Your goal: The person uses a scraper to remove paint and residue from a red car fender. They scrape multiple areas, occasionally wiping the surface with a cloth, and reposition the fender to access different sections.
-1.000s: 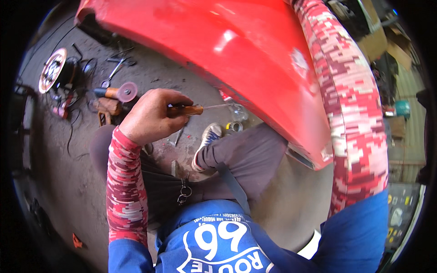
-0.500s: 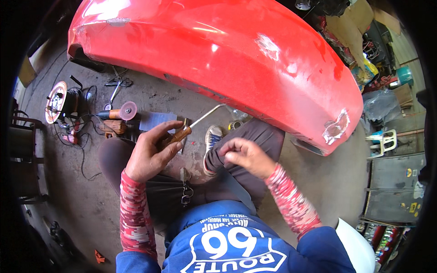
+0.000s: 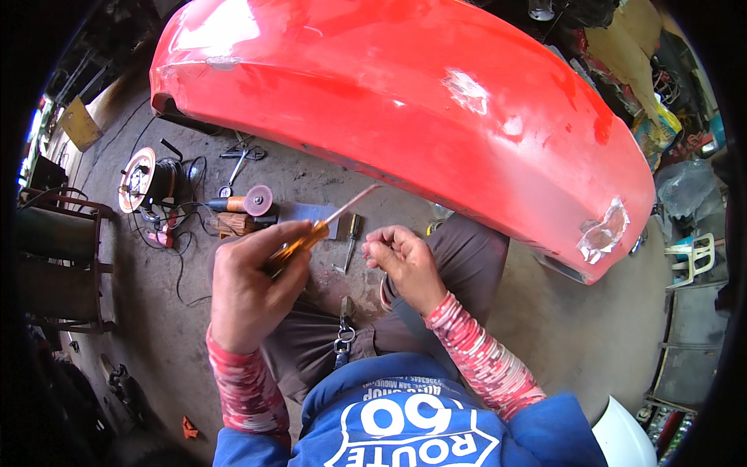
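Note:
My left hand (image 3: pixel 261 276) is wrapped round the amber handle of a screwdriver-like tool (image 3: pixel 298 247). Its thin shaft points up and right, with a slightly bent tip just short of the lower edge of a red car bumper (image 3: pixel 373 101). Beside it, above my right thigh, my right hand (image 3: pixel 408 265) is closed, its fingers curled against the thumb. Whatever it may pinch is too small or hidden to tell. Between the hands, a second screwdriver (image 3: pixel 353 227) with a dark and yellow handle lies on the floor. Bare, scraped patches mark the bumper's red paint.
To the left lie an angle grinder (image 3: pixel 241 202) with a pink disc, a brown ridged block (image 3: pixel 237 224), a bluish sheet (image 3: pixel 331 231) and a cable reel (image 3: pixel 137 180) with loose cord. A white plastic chair (image 3: pixel 692 259) stands at the right, below clutter and clear plastic (image 3: pixel 689 191).
My right hand has moved closer to my left, its fingers more curled. The tool's handle has turned within my left hand. My view has shifted, and the second screwdriver now shows fully.

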